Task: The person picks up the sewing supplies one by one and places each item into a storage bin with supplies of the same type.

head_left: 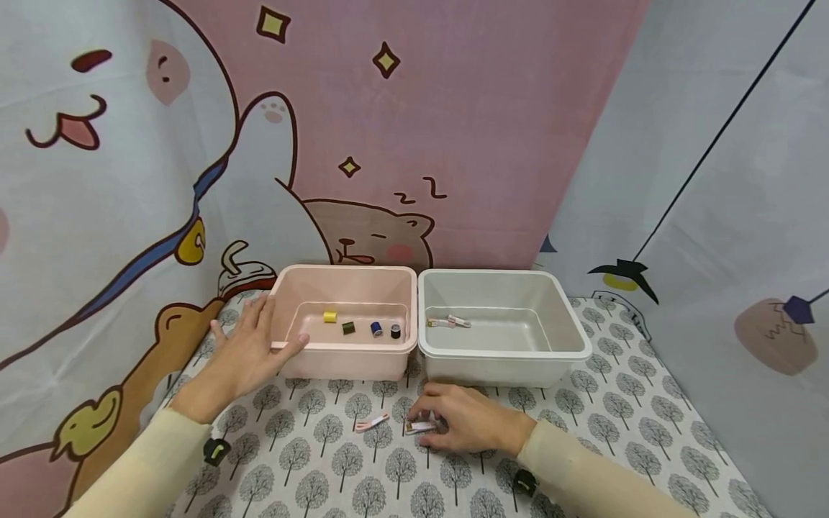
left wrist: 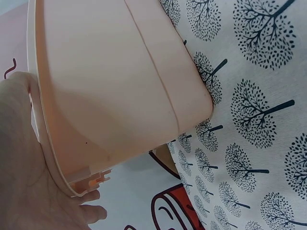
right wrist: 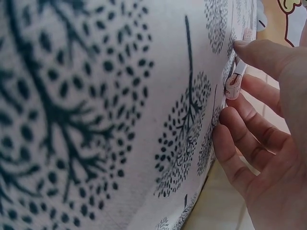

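Observation:
My left hand (head_left: pixel 245 356) rests against the near left corner of a pink plastic bin (head_left: pixel 350 365). Its fingers are extended along the side, with the thumb over the front rim. In the left wrist view the hand touches the bin's rim (left wrist: pixel 42 110). My right hand (head_left: pixel 463 419) pinches a small folded pink-and-white strip (head_left: pixel 421 426) on the tablecloth, between thumb and index finger. Fine printed marks, like a tape measure's, show on the strip (right wrist: pixel 233 88) in the right wrist view. A similar strip (head_left: pixel 372 423) lies to its left.
Inside the pink bin are several small thread spools, including a yellow one (head_left: pixel 330 316) and a blue one (head_left: pixel 376 329). A white bin (head_left: pixel 505 365) stands against it on the right, with similar folded strips (head_left: pixel 447 321) inside. Printed curtains hang behind the tree-patterned tablecloth (head_left: pixel 346 460).

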Action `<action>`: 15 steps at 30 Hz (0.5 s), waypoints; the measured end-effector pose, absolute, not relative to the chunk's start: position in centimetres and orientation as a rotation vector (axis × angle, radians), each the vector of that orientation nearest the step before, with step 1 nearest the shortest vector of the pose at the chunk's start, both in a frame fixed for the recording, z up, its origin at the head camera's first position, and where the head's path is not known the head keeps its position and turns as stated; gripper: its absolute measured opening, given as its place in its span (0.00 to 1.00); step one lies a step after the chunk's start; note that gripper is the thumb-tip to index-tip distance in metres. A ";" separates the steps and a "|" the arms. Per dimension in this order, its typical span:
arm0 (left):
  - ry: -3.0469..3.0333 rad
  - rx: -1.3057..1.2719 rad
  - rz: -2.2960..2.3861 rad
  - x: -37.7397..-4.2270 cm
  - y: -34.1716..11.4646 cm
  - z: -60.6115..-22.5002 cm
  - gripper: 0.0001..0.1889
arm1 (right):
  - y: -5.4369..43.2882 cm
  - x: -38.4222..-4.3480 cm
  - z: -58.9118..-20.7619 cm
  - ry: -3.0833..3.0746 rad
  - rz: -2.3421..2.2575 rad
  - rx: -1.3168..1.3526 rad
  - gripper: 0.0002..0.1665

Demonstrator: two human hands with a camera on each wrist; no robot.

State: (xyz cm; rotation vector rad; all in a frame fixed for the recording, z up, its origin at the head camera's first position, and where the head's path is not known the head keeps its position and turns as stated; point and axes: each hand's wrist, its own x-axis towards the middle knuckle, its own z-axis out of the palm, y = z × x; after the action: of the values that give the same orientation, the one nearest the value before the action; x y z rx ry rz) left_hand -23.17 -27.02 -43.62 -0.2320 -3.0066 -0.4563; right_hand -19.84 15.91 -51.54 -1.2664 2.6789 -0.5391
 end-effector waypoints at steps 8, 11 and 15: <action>-3.001 -0.239 -0.446 -23.1 -27.0 -43.6 0.62 | 15.9 -19.9 -51.8 2.673 -0.556 -1.280 0.21; -3.002 -0.239 -0.452 -23.1 -27.0 -43.5 0.62 | 15.9 -19.9 -51.9 2.674 -0.572 -1.281 0.20; -3.005 -0.236 -0.459 -23.1 -27.0 -43.5 0.62 | 15.8 -20.0 -52.0 2.678 -0.579 -1.282 0.18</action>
State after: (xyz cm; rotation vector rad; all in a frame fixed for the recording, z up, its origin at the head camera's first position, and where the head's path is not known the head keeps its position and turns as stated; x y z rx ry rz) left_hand -23.10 -26.99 -43.53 -0.2355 -3.0048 -0.4592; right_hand -19.98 15.80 -51.97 -1.2819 2.6781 -0.5785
